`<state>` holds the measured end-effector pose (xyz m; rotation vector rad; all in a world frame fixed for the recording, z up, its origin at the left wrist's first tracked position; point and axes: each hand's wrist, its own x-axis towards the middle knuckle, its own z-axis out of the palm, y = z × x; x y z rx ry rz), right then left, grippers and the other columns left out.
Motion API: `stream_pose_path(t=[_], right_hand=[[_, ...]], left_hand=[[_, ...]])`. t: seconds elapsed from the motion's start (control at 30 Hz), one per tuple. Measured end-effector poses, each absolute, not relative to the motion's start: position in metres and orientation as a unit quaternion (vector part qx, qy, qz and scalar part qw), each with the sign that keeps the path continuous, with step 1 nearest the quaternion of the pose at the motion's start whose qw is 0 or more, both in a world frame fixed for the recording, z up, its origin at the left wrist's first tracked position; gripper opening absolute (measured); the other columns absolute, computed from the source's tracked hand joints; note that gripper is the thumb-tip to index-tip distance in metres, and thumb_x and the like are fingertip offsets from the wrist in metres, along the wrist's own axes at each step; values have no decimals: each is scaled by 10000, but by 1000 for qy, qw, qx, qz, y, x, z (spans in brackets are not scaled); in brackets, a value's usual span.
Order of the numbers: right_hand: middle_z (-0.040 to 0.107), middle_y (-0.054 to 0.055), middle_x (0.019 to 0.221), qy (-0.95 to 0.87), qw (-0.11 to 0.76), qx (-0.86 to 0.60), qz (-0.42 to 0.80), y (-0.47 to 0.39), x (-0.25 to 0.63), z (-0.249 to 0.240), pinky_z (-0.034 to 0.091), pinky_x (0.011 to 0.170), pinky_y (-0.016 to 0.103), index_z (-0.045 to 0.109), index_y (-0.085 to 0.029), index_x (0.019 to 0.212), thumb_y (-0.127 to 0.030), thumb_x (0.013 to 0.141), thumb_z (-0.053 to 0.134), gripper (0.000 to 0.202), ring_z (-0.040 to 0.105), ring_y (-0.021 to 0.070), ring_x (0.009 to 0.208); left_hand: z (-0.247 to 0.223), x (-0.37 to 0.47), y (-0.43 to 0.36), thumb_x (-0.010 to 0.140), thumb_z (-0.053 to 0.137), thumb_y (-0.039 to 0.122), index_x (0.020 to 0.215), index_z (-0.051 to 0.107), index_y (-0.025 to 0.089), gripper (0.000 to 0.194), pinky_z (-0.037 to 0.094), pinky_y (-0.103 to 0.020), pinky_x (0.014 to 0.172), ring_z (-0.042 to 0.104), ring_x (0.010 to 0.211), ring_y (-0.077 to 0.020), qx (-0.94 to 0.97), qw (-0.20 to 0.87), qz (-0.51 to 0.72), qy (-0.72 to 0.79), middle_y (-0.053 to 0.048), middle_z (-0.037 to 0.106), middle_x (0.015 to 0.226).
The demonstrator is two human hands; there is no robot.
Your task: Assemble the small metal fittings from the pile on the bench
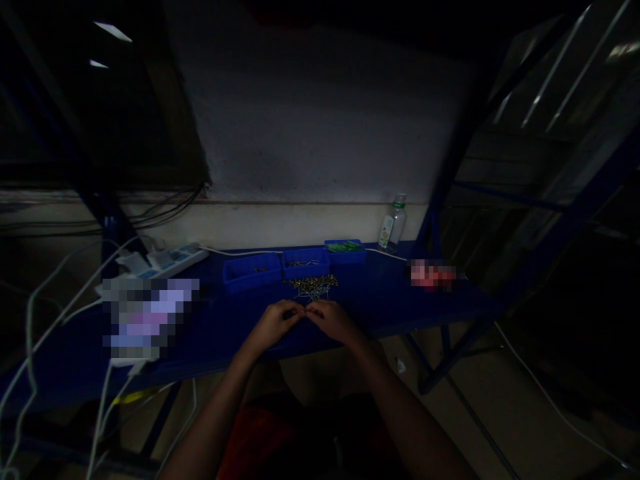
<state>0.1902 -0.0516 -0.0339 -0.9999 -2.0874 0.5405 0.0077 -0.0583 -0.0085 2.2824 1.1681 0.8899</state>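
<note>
Over the front part of the blue table (390, 313), my left hand (277, 323) and my right hand (331, 321) meet fingertip to fingertip. Both are closed in a pinch. A tiny light spot shows between the fingertips, too small and dark to name. Just beyond the fingers lie thin silver pin-like pieces (313, 295). Behind these is a heap of small brass-coloured parts (316, 284), touching or close to the middle blue bin (307, 272), which holds silver pieces.
A left blue bin (253, 278) has a few small parts; a right one (349, 257) holds green items. A clear bottle (393, 230) stands at the back right. A power strip (175, 262) with white cables lies left, near a blurred-out object (150, 317). Another blurred reddish thing (433, 275) lies right.
</note>
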Motion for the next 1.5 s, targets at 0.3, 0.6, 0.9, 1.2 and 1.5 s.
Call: stream_pose_path(t=[0.3,0.6,0.9,1.2,1.5], right_hand=[[657,11,824,-787,387,-407,256,-51,191,-34,430,660,207,597,-202,973,-310,839,506,195,603,117,729],[656,4,830,-799,381,-401,235,-54,192,-32,417,670,201,606,-202,868,-277,855,479,148,599,117,748],[640,3,797,-795,401,-403,213,-50,192,-34,398,658,196,604,-192,862,-253,865,462,155,584,110,731],[595,5,765,-840,340,-391,164,-45,191,-38,365,650,200,633,-191,800,-248,841,522,131,533,100,700],[586,1,755,-839,332,-392,177,-43,191,-38,357,656,196,624,-187,767,-224,848,511,143,523,97,707]], left_hand=[[-7,8,-60,804,473,273,874,579,168,165,430,-227,681,591,745,-146,795,231,346,441,-9,644,805],[-15,6,-54,806,499,334,898,653,163,248,435,-248,695,602,759,-169,803,207,330,452,-46,668,855],[-14,5,-55,816,488,410,909,656,165,311,451,-261,723,606,796,-180,791,204,352,457,-53,672,865],[-11,7,-57,816,517,375,883,671,180,257,441,-251,714,588,787,-159,819,226,349,395,-44,651,857],[-14,8,-55,783,567,374,902,673,179,252,448,-253,714,588,774,-156,821,238,355,379,-44,649,851]])
